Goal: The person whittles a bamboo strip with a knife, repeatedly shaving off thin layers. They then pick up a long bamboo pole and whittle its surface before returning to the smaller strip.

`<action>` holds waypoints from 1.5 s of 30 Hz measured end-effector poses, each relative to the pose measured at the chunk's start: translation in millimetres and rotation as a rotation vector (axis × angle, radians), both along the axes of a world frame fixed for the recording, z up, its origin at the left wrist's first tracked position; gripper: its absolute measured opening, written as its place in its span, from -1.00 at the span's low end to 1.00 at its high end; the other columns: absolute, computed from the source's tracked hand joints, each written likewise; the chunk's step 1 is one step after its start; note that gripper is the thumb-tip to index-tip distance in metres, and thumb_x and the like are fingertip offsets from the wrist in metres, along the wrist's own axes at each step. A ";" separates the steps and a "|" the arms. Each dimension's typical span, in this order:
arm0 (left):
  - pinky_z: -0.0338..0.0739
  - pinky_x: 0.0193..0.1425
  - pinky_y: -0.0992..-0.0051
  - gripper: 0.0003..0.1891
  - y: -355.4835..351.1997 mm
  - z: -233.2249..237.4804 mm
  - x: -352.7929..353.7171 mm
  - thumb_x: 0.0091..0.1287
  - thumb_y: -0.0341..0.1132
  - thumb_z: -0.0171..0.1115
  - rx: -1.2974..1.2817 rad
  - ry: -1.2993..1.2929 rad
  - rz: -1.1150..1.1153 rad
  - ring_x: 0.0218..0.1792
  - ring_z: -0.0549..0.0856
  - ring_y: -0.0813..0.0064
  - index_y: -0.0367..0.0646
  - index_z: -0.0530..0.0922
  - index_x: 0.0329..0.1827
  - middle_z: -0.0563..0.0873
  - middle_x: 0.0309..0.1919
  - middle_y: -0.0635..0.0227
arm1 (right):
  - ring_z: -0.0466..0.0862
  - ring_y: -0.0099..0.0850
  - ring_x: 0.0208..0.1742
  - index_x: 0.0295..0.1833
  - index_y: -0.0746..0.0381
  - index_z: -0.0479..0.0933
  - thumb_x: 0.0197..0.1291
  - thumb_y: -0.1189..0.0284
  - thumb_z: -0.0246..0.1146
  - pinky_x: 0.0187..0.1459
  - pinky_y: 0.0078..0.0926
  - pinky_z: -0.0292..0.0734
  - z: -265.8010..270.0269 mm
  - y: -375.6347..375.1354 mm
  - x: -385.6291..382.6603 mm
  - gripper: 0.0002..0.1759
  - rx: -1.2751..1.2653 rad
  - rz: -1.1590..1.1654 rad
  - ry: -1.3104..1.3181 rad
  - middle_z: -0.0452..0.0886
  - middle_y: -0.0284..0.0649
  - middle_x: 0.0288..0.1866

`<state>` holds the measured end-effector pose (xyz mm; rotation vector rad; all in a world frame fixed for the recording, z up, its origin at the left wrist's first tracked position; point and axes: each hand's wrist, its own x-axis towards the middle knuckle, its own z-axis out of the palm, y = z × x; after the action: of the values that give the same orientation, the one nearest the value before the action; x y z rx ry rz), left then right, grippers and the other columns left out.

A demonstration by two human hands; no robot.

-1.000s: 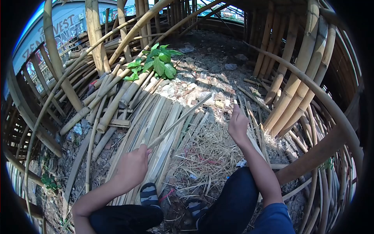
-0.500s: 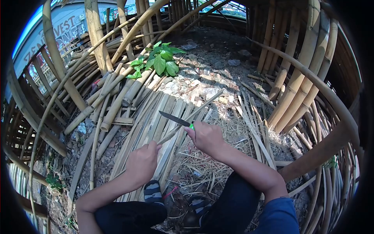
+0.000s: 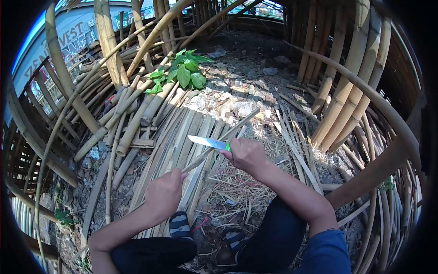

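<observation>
My left hand [image 3: 163, 194] is closed around a thin bamboo strip [image 3: 242, 122], which slants up and away to the right. In my right hand [image 3: 247, 156] is a knife [image 3: 207, 142] with a green handle, most of it hidden by my fingers. Its bright blade points left and lies across the strip in this view, a little beyond my left hand. Under both hands, several split bamboo slats [image 3: 183, 137] lie side by side on the ground.
Straw-like shavings [image 3: 244, 192] cover the ground before my feet. Cut bamboo poles [image 3: 132, 121] and a leafy green plant [image 3: 187, 71] are at the left. Thick upright bamboo poles [image 3: 349, 91] stand at the right, with a curved pole [image 3: 365, 84] arching past them.
The knife blade has turned from dark to bright and shifted slightly right and down along the strip with my right hand. My left hand keeps its hold.
</observation>
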<state>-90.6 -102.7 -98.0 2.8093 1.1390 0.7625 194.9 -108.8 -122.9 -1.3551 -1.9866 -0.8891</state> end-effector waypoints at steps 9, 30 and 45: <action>0.49 -0.50 0.04 -0.78 9.9 -7.7 -30.2 0.47 -0.31 0.17 0.045 -0.044 0.110 -0.56 0.63 -0.11 -0.23 0.44 -0.32 0.60 -0.60 -0.03 | 0.66 0.10 -0.49 -0.38 0.30 0.53 0.58 0.07 -0.13 -0.41 0.09 0.52 -30.7 -0.1 124.1 -0.39 -0.104 -0.710 0.630 0.61 0.11 -0.56; 0.38 -0.55 0.12 -0.71 -5.0 13.6 1.8 0.53 -0.34 0.11 -0.334 -0.156 -0.019 -0.60 0.60 -0.17 -0.36 0.43 -0.37 0.48 -0.69 -0.14 | 0.54 -0.23 -0.78 -0.48 0.18 0.41 0.48 0.08 0.11 -0.73 -0.27 0.42 -9.7 13.6 8.8 -0.50 -0.056 -0.110 0.307 0.49 -0.19 -0.75; 0.50 -0.33 0.14 -0.61 32.3 -0.6 -34.3 0.59 -0.18 -0.03 -0.480 -0.110 0.078 -0.50 0.63 -0.09 -0.37 0.54 -0.27 0.58 -0.61 -0.02 | 0.65 0.18 -0.24 -0.33 0.47 0.57 0.52 -0.16 -0.19 -0.09 0.03 0.47 -39.7 13.3 138.9 -0.14 -0.263 -0.740 0.851 0.63 0.24 -0.39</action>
<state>-124.9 -70.4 -98.6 2.3133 1.2242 0.5472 333.9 -95.6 -162.6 -2.2009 -0.9580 -0.2119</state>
